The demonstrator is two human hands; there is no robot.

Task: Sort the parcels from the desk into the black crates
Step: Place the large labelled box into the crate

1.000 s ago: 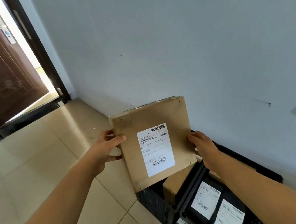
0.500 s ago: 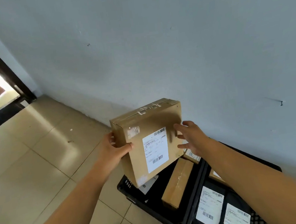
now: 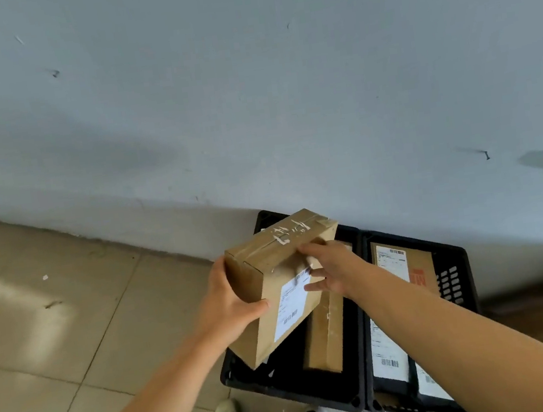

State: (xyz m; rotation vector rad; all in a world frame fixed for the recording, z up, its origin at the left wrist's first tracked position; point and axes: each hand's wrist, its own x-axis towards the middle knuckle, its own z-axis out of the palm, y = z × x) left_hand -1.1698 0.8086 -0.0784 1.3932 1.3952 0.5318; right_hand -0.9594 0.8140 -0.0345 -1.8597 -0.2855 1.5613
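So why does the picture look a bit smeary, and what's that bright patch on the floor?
Head view: motion blur softens the right hand and the print on the white label of the cardboard parcel, which the left hand grips; the brown area at the right edge is a smear. The pale patch on the tiled floor is light reflecting. The wide lens bends the wall's base line.

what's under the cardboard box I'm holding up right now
Below the held box sits the left black crate with a long cardboard parcel inside. The box covers the crate's left half, so anything there is hidden.
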